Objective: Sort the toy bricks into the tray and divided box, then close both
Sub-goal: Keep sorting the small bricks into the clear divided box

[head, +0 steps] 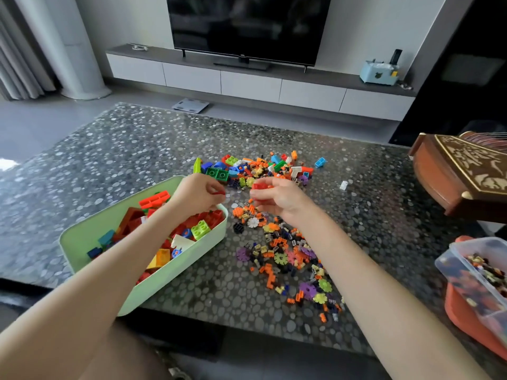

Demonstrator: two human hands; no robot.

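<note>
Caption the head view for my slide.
Left hand and right hand hold red bricks near the green tray on a table.

The logo on the television (248,23) is too small to read.

Your pebble-patterned bench (137,149) carries a pale green tray (170,281) at front left and a heap of big bricks (247,168) mid-bench. Small pieces (288,256) are strewn toward you, with one blue brick (320,162) and a white piece (343,185) lying apart.

Open tabletop (109,149) far left. Near left blocked by green tray (186,270); brick pile (247,168) far centre, small-piece scatter (285,253) centre. Open lane right of scatter, bounded by divided box (450,267) and carved wooden box (452,185).
</note>
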